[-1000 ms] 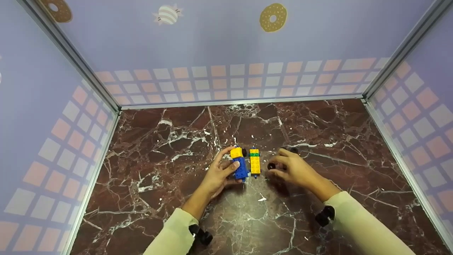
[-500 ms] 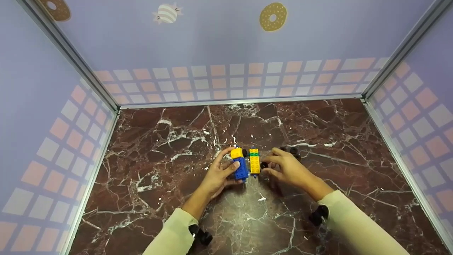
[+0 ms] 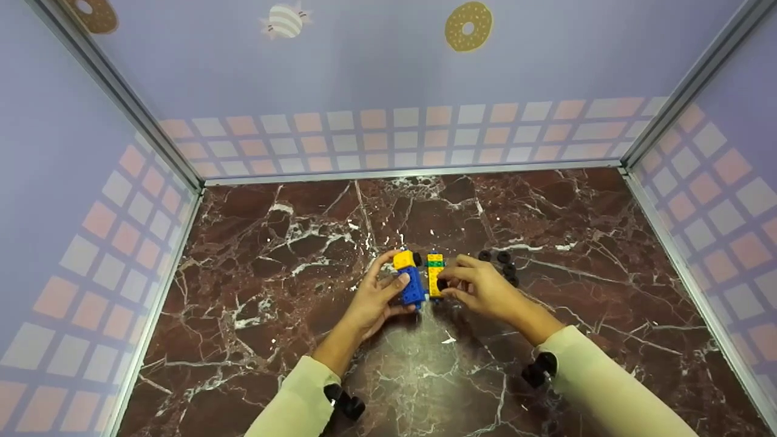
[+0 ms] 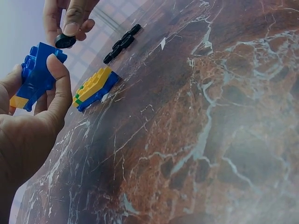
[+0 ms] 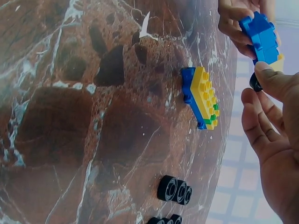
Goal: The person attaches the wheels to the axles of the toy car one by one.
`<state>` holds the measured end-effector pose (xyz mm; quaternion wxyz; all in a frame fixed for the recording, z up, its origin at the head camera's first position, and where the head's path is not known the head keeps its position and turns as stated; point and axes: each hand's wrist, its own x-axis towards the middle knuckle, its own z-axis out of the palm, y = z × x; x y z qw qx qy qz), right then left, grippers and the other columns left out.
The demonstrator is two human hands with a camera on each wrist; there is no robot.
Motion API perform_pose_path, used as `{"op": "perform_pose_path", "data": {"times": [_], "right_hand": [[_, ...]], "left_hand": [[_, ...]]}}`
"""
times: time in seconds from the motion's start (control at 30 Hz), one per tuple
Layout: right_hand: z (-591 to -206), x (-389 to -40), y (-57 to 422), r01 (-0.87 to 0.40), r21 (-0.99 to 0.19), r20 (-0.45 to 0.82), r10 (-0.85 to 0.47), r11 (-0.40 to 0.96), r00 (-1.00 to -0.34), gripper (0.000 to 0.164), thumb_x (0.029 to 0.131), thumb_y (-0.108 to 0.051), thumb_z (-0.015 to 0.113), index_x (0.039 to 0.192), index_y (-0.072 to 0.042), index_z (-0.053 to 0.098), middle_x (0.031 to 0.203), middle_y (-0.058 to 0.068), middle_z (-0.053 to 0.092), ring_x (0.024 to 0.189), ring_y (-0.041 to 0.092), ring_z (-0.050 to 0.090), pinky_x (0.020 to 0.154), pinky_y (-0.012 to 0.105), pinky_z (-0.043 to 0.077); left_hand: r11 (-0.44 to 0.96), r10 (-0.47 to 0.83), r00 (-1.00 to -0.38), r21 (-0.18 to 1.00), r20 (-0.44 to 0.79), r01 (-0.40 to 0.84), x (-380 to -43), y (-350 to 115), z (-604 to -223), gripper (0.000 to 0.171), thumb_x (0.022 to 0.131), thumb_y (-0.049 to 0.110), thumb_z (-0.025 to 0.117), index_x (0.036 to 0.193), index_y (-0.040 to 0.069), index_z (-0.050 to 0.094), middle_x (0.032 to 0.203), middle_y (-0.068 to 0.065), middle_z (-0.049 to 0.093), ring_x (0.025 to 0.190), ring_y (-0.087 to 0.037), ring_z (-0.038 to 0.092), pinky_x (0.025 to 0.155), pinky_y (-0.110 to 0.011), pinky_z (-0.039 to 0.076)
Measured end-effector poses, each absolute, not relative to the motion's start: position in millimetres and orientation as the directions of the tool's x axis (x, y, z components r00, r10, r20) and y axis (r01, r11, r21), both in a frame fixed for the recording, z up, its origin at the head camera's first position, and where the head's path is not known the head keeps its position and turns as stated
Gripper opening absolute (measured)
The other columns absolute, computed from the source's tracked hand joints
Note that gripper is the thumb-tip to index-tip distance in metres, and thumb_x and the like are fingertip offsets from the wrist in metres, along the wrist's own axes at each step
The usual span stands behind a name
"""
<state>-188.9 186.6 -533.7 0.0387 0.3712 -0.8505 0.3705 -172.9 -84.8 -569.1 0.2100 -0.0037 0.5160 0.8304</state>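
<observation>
My left hand (image 3: 371, 300) grips a toy vehicle of blue bricks (image 3: 411, 287) with a yellow brick (image 3: 403, 260) at its far end, held up off the table. A black wheel (image 3: 417, 259) sits at that far end on the right side. Between thumb and fingers my right hand (image 3: 482, 290) pinches a loose black wheel (image 4: 65, 41), close to the near end of the blue bricks in the left wrist view. Below the hands, a second vehicle with yellow bricks and a green strip (image 5: 205, 95) on a blue base (image 5: 187, 84) stands on the table, partly covered by the right hand in the head view.
Several black wheels (image 3: 503, 257) lie on the table just beyond the right hand. The table (image 3: 273, 340) is dark red marble with white veins. Patterned panels (image 3: 388, 73) enclose it at the back and both sides.
My right hand has moved left with the wheel, from beside the yellow vehicle to over it, near the blue one. My left hand has stayed almost still.
</observation>
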Motion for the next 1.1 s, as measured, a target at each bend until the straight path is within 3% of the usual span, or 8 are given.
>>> {"op": "perform_pose_path", "data": {"times": [0.47, 0.83, 1.1], "right_hand": [[-533.4, -184.2, 171.1, -0.581, -0.723, 0.298, -0.590, 0.373, -0.750, 0.029, 0.094, -0.005, 0.087, 0.120, 0.005, 0.080, 0.112, 0.017, 0.074, 0.096, 0.034, 0.080, 0.083, 0.036, 0.072], [-533.2, -184.5, 165.1, -0.635, -0.692, 0.357, -0.603, 0.342, -0.714, 0.028, 0.090, 0.002, 0.088, 0.117, 0.006, 0.081, 0.107, 0.020, 0.075, 0.092, 0.034, 0.080, 0.081, 0.039, 0.072], [-530.6, -183.5, 163.8, -0.687, -0.633, 0.409, -0.600, 0.355, -0.687, 0.028, 0.089, 0.001, 0.090, 0.116, 0.002, 0.083, 0.102, 0.015, 0.075, 0.089, 0.028, 0.076, 0.075, 0.037, 0.070]], "left_hand": [[-0.384, 0.336, -0.917, 0.858, -0.214, -0.341, -171.2, -84.6, -569.2, 0.064, 0.112, 0.014, 0.065, 0.168, 0.026, 0.035, 0.153, -0.025, 0.059, 0.117, -0.039, 0.072, 0.086, -0.046, 0.071], [-0.381, 0.344, -0.917, 0.862, -0.203, -0.334, -169.9, -83.3, -568.5, 0.063, 0.111, 0.016, 0.066, 0.166, 0.027, 0.036, 0.153, -0.025, 0.057, 0.120, -0.039, 0.071, 0.086, -0.047, 0.071], [-0.398, 0.354, -0.913, 0.850, -0.204, -0.344, -168.7, -83.7, -569.2, 0.063, 0.111, 0.017, 0.065, 0.165, 0.027, 0.034, 0.149, -0.023, 0.059, 0.116, -0.036, 0.072, 0.081, -0.042, 0.071]]}}
